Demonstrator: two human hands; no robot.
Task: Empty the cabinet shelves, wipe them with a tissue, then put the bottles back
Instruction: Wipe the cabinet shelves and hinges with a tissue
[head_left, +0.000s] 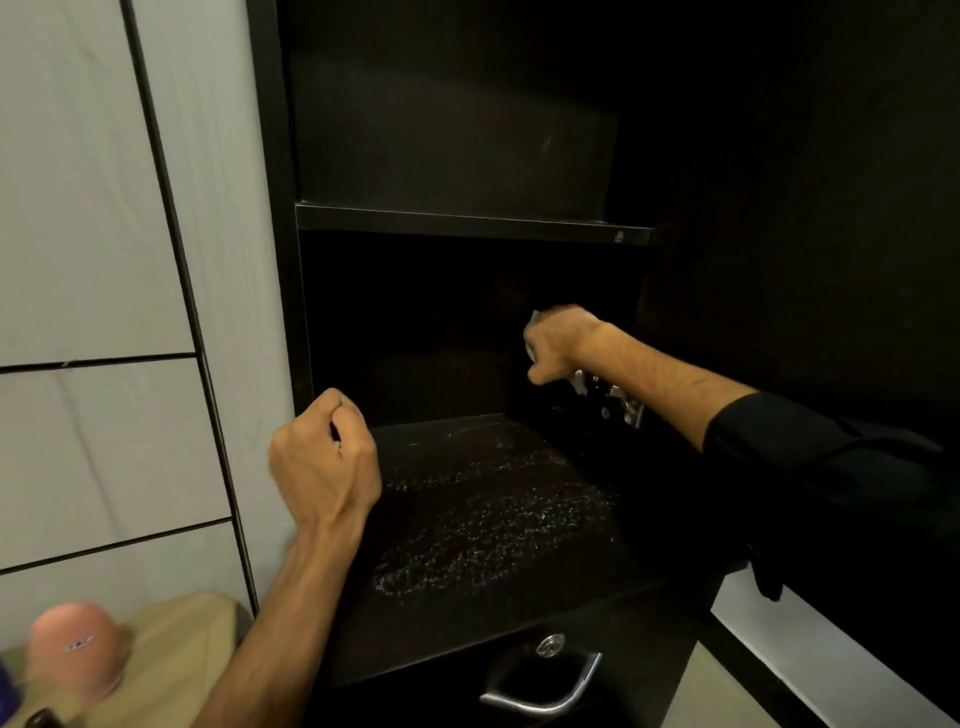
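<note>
The right hand (558, 343) is curled into a fist around a small wad of tissue (531, 332), only slivers of which show at the knuckles, and it presses toward the inner right wall of the cabinet, just above the metal hinge (615, 397). Below that grip lies the lower shelf (498, 499), bare of bottles and speckled with pale dust or crumbs; above it the upper shelf (467, 223) looks bare too, though the dark hides much. The left hand (322, 457) hangs in front of the shelf's left edge, fingers curled in on themselves and holding nothing that can be seen. Down to the left of it, on a beige surface (171, 639), stands a blurred pink bottle (75, 647), so the emptying seems done. The wiping would go best by drawing the tissue from the back corner toward the front edge in overlapping strokes, gathering the specks rather than scattering them, and keeping the wad clear of the hinge, which could tear it.
</note>
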